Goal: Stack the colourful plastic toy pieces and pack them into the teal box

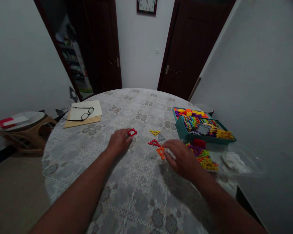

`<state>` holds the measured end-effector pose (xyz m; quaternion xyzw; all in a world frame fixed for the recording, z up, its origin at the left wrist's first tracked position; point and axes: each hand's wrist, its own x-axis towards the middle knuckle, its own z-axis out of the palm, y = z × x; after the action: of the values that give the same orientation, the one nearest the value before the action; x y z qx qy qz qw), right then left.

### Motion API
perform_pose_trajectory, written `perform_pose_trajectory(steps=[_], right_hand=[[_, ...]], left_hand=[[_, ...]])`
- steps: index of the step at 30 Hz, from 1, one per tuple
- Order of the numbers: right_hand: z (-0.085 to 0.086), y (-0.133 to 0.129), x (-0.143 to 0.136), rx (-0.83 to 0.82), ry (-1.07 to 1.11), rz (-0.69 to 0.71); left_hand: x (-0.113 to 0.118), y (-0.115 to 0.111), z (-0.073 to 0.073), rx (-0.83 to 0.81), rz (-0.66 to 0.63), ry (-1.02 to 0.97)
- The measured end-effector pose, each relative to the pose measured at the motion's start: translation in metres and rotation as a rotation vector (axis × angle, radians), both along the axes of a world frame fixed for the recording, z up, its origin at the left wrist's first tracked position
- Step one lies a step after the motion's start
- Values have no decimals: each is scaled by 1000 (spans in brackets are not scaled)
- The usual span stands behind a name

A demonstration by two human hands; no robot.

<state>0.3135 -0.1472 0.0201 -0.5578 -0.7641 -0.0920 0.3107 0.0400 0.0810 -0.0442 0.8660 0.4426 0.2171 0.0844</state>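
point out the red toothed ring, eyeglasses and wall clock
Red toothed ring point(135, 132), head view: right side of its rim.
Eyeglasses point(85, 116), head view: the nearer lens.
Wall clock point(146, 6), head view: middle of the visible dial.

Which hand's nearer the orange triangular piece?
Right. The right hand is immediately right of the orange triangular piece, contact unclear; the left hand is well off to its left, at the red ring.

Red ring point(135, 131) — grey floral tablecloth point(136, 201)
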Motion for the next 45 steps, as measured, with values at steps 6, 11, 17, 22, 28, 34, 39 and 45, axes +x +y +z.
perform_pose_trajectory(steps=[6,11,17,22,28,34,39,45], right_hand=[[-53,10,-66,-228,-8,240],[-74,12,-69,-235,17,298],[-71,14,-65,-74,289,188],[-59,16,-56,61,448,41],[-37,8,-40,81,424,133],[8,-8,8,-90,504,-178],[56,12,104,-24,382,-513],[65,43,176,-66,189,-657]], left_hand=[[24,1,26,-27,107,276],[32,9,27,-10,102,336],[26,6,34,-248,40,-23],[25,-33,71,-701,-380,-229],[44,-78,79,-982,-598,-359],[47,-65,47,-656,-344,-410],[38,-45,21,-267,-145,-357],[39,-35,11,-202,-130,-272]])
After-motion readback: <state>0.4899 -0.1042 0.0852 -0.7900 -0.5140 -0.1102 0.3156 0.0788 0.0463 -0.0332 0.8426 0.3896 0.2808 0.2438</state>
